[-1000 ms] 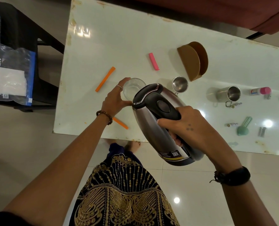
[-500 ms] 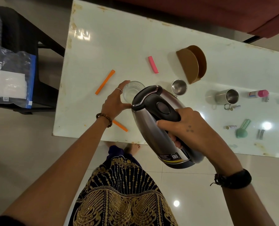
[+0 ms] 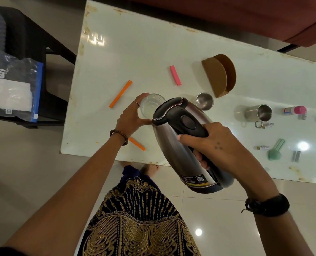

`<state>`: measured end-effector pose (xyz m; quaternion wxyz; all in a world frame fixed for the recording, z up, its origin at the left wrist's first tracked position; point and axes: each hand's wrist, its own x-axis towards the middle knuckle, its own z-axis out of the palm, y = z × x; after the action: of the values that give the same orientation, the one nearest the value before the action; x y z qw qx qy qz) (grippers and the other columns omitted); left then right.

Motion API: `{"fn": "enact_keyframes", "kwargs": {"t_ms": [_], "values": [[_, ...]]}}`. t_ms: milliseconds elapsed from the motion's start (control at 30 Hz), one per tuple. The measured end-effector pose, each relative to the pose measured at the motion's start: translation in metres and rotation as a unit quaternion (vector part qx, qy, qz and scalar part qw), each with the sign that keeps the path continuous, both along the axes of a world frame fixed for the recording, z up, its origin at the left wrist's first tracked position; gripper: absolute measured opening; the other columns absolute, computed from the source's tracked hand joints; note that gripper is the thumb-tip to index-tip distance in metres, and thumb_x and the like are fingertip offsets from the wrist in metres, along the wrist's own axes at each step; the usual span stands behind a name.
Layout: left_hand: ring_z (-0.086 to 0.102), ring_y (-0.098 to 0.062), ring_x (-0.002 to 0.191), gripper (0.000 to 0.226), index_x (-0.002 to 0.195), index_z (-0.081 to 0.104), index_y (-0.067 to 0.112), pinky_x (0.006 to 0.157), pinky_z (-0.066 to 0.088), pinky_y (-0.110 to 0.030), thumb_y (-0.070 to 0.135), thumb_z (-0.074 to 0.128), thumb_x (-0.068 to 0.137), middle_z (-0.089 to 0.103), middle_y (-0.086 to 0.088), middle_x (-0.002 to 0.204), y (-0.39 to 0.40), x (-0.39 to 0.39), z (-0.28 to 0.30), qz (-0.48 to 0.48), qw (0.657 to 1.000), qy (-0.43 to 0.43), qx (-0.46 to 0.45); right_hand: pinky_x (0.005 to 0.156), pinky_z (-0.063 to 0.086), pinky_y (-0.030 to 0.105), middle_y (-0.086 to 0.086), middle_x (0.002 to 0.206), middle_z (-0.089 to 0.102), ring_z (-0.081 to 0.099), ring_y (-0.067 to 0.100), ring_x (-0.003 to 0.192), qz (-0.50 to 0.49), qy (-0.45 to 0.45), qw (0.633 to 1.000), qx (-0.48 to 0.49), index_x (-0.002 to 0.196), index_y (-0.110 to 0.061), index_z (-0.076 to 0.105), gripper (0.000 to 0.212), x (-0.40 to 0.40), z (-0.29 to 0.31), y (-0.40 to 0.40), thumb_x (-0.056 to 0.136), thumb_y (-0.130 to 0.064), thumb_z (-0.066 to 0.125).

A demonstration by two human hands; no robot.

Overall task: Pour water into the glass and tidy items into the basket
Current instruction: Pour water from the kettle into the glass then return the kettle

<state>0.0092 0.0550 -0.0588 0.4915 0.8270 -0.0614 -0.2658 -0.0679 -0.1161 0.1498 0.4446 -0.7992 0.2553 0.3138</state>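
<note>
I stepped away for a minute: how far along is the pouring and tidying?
Nothing looks finished. In hand: the right hand tilts the kettle over the glass, which the left hand steadies; no water shows yet. Left: all tidying, since the orange sticks, pink stick and steel cups lie on the table.

glass (image 3: pixel 150 106): clear, upright on the white table, gripped round its side
kettle (image 3: pixel 186 145): steel body, black lid and handle, tipped steeply forward, spout end over the glass rim, held by the handle
basket (image 3: pixel 220 74): brown, half-round, beyond the kettle, apart from the glass
</note>
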Motion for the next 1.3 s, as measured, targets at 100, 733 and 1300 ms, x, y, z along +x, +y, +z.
{"fn": "enact_keyframes", "kwargs": {"t_ms": [100,733,1300], "values": [[0.047,-0.016,0.124,0.086,0.137,0.034,0.027,0.096,0.041,-0.028,0.031,0.081,0.065,0.046,0.006,0.139,0.0001,0.0001,-0.0007,-0.002,1.0,-0.001,-0.003,0.045,0.045,0.023,-0.001,0.037,0.052,0.05,0.013,0.034,0.007,-0.004,1.0,-0.004,0.058,-0.015,0.055,0.031,0.0009,-0.0008,-0.0005,0.08,-0.034,0.063],[0.046,-0.018,0.126,0.086,0.136,0.034,0.031,0.102,0.043,-0.043,0.03,0.08,0.065,0.047,0.007,0.139,0.0008,-0.0004,0.0008,0.002,1.0,0.009,0.002,0.046,0.047,0.024,0.0,0.04,0.053,0.05,0.015,0.036,0.003,0.0,1.0,0.005,0.059,-0.015,0.055,0.031,0.0019,-0.0001,0.0015,0.081,-0.035,0.064],[0.046,-0.022,0.125,0.085,0.137,0.033,0.029,0.103,0.043,-0.047,0.031,0.079,0.066,0.047,0.002,0.139,0.0002,-0.0002,-0.0009,-0.006,1.0,0.003,0.006,0.043,0.046,0.022,0.0,0.038,0.052,0.049,0.013,0.034,0.003,0.001,1.0,0.009,0.059,-0.017,0.055,0.03,0.0033,-0.0023,0.0022,0.081,-0.035,0.064]]}}
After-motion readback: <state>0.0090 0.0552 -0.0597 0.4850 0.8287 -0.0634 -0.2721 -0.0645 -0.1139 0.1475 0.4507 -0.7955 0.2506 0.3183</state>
